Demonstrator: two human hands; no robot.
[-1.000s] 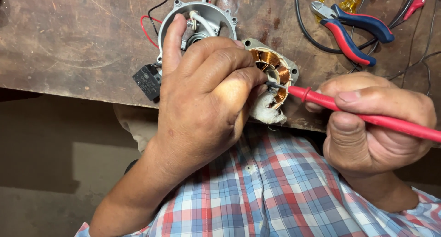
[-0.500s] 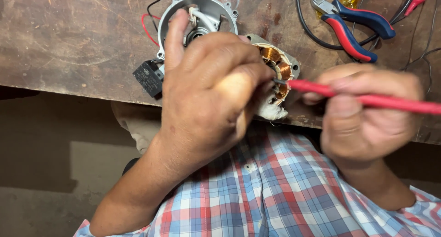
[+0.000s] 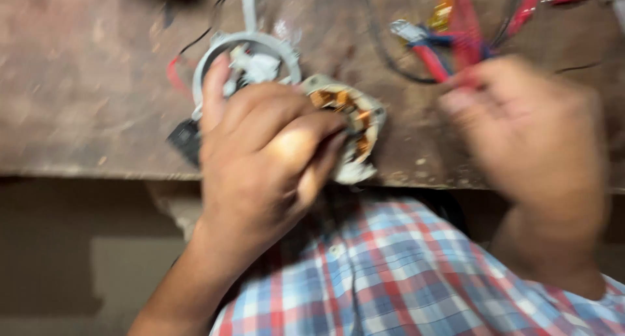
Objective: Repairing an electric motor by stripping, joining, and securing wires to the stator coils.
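Observation:
My left hand [image 3: 267, 160] grips a small motor stator [image 3: 355, 118] with copper windings, holding it at the front edge of a worn wooden bench [image 3: 84, 89]. Its index finger reaches up onto a round grey motor housing [image 3: 260, 50] just behind. My right hand [image 3: 527, 128] is motion-blurred to the right, away from the stator. Its fingers are closed around a red-handled screwdriver [image 3: 463, 37], which shows as a red streak pointing up and away from me.
Pliers [image 3: 420, 43] with red and blue handles lie on the bench behind the stator, among black and red wires. A small black block [image 3: 185, 141] hangs on wires left of my left hand. My plaid shirt [image 3: 390, 277] fills the lower view.
My right hand has pulled the red screwdriver out of the stator and swung it up and to the right. My left hand keeps its hold on the stator.

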